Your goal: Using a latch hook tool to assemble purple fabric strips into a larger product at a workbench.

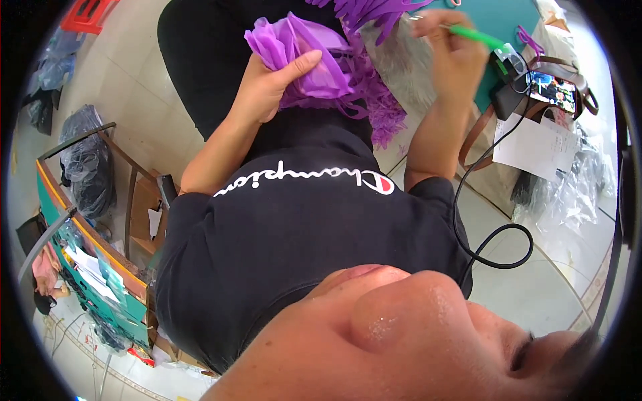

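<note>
A bunch of sheer purple fabric (311, 40) is gathered in my left hand (264, 83), the thumb pressed on top and the fingers beneath it. Thin purple straps or loops dangle from its lower side. To the right, my right hand (455, 57) is raised with its fingers closed on a slim green-handled tool (478, 37). A small shiny tip shows past the fingers, but motion blur hides its kind. More purple strips (368, 13) lie at the table edge between my hands, and a frilly purple heap (381, 110) hangs beside my lap.
A green tabletop (498, 13) lies at the far right, with a lit phone (552, 91) and black cable (491, 157) near it. White papers (535, 147) and clear plastic bags (568, 204) are at right. On the left are a bagged dark bundle (87, 160) and another green-topped table (134, 311).
</note>
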Available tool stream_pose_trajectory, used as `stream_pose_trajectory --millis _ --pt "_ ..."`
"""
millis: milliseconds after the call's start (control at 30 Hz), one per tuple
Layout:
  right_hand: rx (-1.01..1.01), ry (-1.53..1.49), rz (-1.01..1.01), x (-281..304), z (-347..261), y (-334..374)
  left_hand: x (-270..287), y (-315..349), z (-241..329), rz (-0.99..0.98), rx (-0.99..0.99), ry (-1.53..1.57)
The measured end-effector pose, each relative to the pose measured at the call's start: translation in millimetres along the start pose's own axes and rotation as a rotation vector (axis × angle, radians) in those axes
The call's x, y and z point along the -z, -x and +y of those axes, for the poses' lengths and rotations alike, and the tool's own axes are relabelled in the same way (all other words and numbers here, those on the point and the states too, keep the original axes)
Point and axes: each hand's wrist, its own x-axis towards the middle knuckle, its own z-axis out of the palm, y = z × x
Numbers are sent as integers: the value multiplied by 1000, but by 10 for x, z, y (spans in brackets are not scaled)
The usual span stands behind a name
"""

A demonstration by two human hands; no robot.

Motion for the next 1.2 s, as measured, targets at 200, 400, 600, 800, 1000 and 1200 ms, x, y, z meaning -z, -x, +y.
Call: stream_pose_trajectory --millis 200,400,600,800,1000,1200 --pt "473 250 -126 -612 132 503 14 37 -18 32 -22 47" --pt "642 283 -70 -701 228 541 -42 47 -31 42 -56 20" --pt "651 393 -79 -698 164 538 -47 32 -58 68 -94 21" --pt "225 468 -326 -581 -34 523 -37 45 -40 -4 -319 -340" --pt "-273 -61 -45 -569 59 429 -29 11 -33 -74 -211 -232" --pt "-428 -527 -283 -526 153 464 46 -21 -69 -88 -474 -655"
